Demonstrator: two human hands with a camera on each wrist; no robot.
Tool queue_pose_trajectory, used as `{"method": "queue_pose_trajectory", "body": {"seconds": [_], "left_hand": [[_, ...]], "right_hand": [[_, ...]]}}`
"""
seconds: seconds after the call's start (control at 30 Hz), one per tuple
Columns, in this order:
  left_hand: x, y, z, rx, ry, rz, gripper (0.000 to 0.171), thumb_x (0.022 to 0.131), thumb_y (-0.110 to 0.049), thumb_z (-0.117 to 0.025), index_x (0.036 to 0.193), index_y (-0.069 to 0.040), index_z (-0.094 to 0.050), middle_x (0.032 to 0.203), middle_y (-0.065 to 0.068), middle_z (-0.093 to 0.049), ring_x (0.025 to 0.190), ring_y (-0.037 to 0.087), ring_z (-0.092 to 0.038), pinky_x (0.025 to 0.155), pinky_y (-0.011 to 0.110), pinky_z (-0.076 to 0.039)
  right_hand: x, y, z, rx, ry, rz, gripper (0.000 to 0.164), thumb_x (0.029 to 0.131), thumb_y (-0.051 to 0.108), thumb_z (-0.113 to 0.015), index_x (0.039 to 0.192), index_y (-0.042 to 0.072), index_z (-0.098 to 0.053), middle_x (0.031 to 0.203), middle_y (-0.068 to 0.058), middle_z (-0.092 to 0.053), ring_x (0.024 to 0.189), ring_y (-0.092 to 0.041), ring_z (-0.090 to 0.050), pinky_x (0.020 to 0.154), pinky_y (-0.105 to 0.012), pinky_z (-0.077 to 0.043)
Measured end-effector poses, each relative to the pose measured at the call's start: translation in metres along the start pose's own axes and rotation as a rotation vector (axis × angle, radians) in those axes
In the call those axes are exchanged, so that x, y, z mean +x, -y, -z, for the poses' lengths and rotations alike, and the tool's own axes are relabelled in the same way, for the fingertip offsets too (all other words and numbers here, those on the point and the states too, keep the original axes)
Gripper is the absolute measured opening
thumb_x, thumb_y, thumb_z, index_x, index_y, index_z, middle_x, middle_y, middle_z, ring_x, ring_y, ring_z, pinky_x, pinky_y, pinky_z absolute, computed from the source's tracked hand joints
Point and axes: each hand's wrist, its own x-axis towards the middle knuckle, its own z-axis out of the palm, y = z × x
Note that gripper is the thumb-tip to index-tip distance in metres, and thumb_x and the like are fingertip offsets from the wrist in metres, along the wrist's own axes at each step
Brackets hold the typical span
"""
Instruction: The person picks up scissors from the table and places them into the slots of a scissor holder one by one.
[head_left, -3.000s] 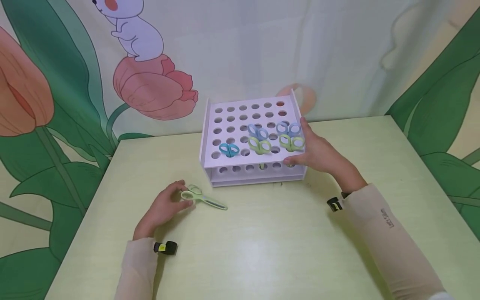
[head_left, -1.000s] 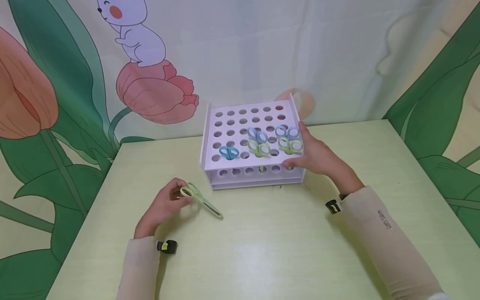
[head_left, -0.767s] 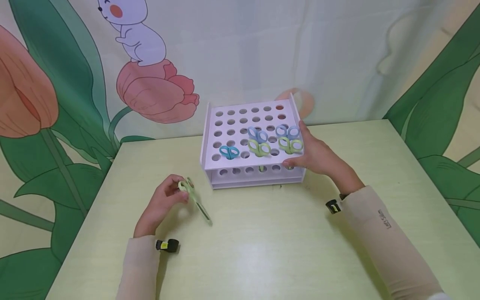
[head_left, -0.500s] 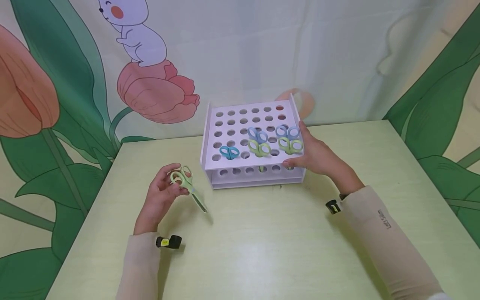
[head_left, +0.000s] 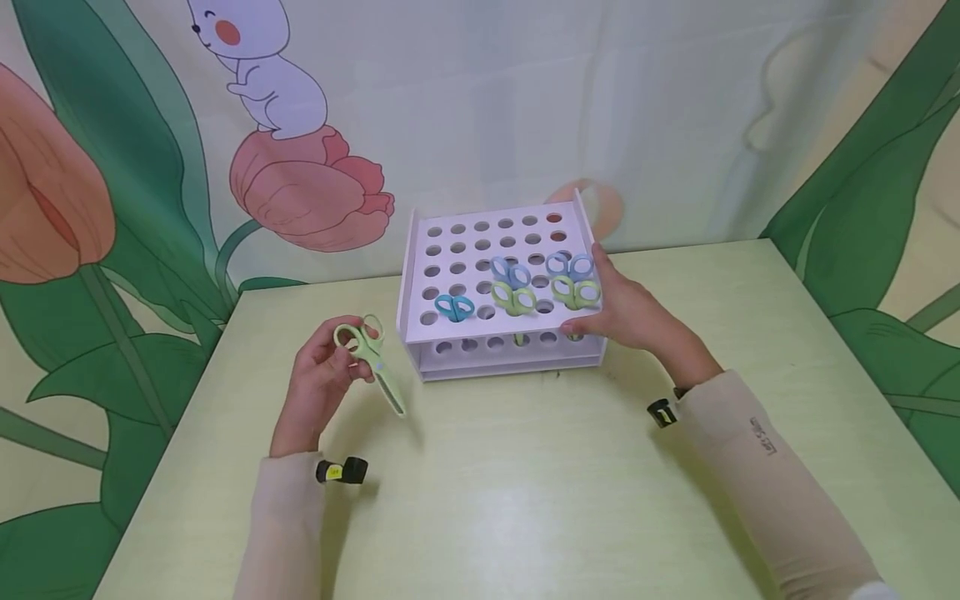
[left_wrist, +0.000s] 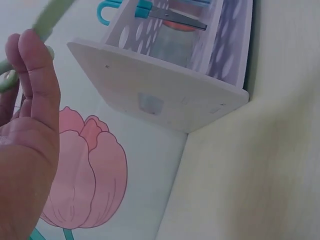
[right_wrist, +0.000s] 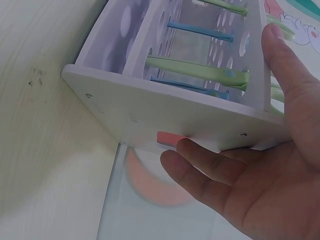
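Note:
My left hand [head_left: 318, 379] pinches light-green scissors [head_left: 385, 383] by the handles, above the table and left of the rack. Their blades slant down to the right. A white two-tier rack [head_left: 480, 330] with rows of round holes stands at the back. My right hand [head_left: 633, 312] grips its right side, thumb at the front edge and fingers along the side panel. Teal scissors [head_left: 454, 307] hang in the front row. Two green pairs, one of them green scissors [head_left: 513, 298], and two blue pairs, including blue scissors [head_left: 510, 272], hang handles up towards the right.
The pale wooden table [head_left: 510, 483] stretches in front of the rack. Behind it hangs a backdrop [head_left: 480, 108] printed with tulips and a white animal. A black wrist camera [head_left: 352, 471] sits on the left wrist, another wrist camera [head_left: 662, 413] on the right.
My left hand has picked the green scissors up off the table, raised them and turned their blades more downward. The right hand keeps its grip on the rack.

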Motion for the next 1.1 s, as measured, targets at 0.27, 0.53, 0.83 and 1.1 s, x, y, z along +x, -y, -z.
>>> {"method": "queue_pose_trajectory", "body": {"seconds": [0.27, 0.53, 0.83, 1.1], "left_hand": [[0.016, -0.01, -0.012, 0.162, -0.147, 0.02, 0.028, 0.112, -0.021, -0.035, 0.129, -0.004, -0.05, 0.111, 0.01, -0.061, 0.081, 0.016, -0.054, 0.072, 0.027, -0.048], [0.038, -0.021, -0.021, 0.341, -0.251, -0.167, 0.025, 0.106, -0.007, -0.048, 0.123, 0.011, -0.054, 0.097, 0.01, -0.069, 0.072, 0.016, -0.07, 0.074, 0.03, -0.057], [0.061, -0.042, -0.027, 0.368, -0.249, -0.193, 0.022, 0.1, -0.005, -0.062, 0.116, 0.01, -0.068, 0.096, 0.013, -0.073, 0.078, 0.019, -0.074, 0.077, 0.033, -0.057], [0.087, -0.039, -0.036, 0.317, -0.241, -0.227, 0.022, 0.098, -0.001, -0.064, 0.115, 0.011, -0.07, 0.098, 0.013, -0.074, 0.079, 0.02, -0.074, 0.077, 0.034, -0.057]], "right_hand": [[0.0, -0.001, 0.001, -0.008, -0.005, -0.012, 0.137, 0.076, 0.04, -0.09, 0.161, 0.025, 0.017, 0.129, -0.009, -0.057, 0.103, -0.03, -0.054, 0.092, -0.046, -0.042], [0.0, -0.001, 0.0, -0.009, -0.001, -0.029, 0.138, 0.076, 0.042, -0.09, 0.159, 0.029, 0.019, 0.132, -0.01, -0.055, 0.105, -0.03, -0.052, 0.094, -0.047, -0.041], [0.0, 0.001, -0.002, -0.004, 0.001, -0.046, 0.141, 0.071, 0.051, -0.089, 0.159, 0.031, 0.019, 0.136, -0.008, -0.055, 0.107, -0.029, -0.053, 0.093, -0.045, -0.042], [-0.001, 0.001, -0.002, -0.006, -0.009, -0.047, 0.139, 0.074, 0.044, -0.09, 0.16, 0.029, 0.018, 0.136, -0.008, -0.054, 0.106, -0.028, -0.054, 0.091, -0.044, -0.043]]}}
